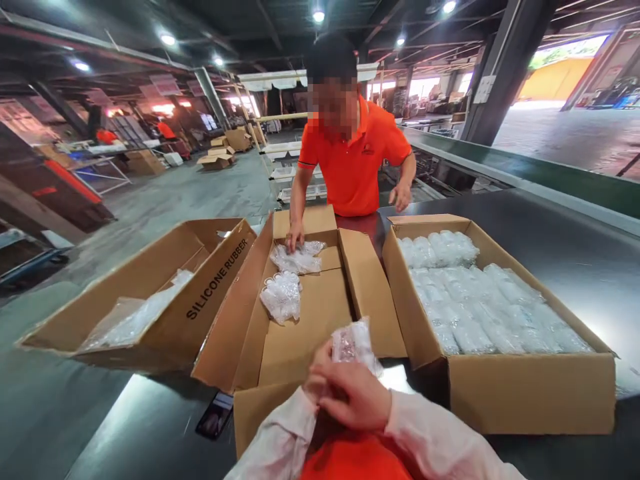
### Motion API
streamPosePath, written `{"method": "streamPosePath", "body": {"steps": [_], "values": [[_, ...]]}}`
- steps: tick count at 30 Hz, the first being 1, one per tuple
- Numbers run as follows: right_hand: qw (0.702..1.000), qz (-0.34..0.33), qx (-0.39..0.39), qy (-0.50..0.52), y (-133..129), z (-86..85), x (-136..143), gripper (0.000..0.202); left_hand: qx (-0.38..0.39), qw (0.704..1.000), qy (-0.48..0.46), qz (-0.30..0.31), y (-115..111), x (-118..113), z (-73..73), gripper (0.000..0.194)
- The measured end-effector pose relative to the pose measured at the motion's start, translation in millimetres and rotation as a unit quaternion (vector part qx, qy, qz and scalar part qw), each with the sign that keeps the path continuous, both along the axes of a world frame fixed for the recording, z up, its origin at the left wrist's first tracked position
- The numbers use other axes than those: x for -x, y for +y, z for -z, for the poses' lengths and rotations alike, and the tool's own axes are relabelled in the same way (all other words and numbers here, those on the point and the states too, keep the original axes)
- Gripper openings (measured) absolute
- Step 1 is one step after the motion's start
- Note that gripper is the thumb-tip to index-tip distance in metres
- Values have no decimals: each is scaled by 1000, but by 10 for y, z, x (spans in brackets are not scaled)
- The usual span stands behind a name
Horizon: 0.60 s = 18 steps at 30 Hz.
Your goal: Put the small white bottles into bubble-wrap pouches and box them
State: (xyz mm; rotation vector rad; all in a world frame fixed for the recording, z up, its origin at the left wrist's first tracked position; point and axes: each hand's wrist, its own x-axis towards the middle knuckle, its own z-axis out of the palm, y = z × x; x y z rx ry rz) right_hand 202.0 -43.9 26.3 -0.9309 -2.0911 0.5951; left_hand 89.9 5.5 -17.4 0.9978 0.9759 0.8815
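Two overlapping hands [357,395] grasping one clear packet [351,343], three open cardboard boxes [530,393], one phone [215,415]

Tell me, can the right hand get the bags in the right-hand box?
Probably yes. The right hand is close to the box, whose open top leaves the bags uncovered; it would just have to go over the cardboard side.

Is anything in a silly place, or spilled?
Maybe the phone. It lies on the dark table, right by the near flap of the middle box. It looks odd because it isn't a packing thing. I can't see any spill.
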Motion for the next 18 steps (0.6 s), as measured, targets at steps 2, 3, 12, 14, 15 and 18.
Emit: {"method": "streamPosePath", "body": {"steps": [2,3,12,14,15,18], "values": [[999,42,-8,30,121,-281,-258,60,-60,995,40,68,-90,107,-230,47],[998,49,7,29,196,-378,-390,75,-90,987,72,115,-129,155,-347,48],[873,-167,437,139,276,101,-600,51,-104,962,157,196,31,623,-1272,76],[878,-116,431,173,205,171,-622,40,-147,981,126,11,156,795,-1308,93],[880,-91,427,186,180,181,-650,38,-162,979,97,-71,202,859,-1269,99],[873,-16,428,233,142,158,-738,35,-137,985,12,-105,221,861,-941,102]]}}
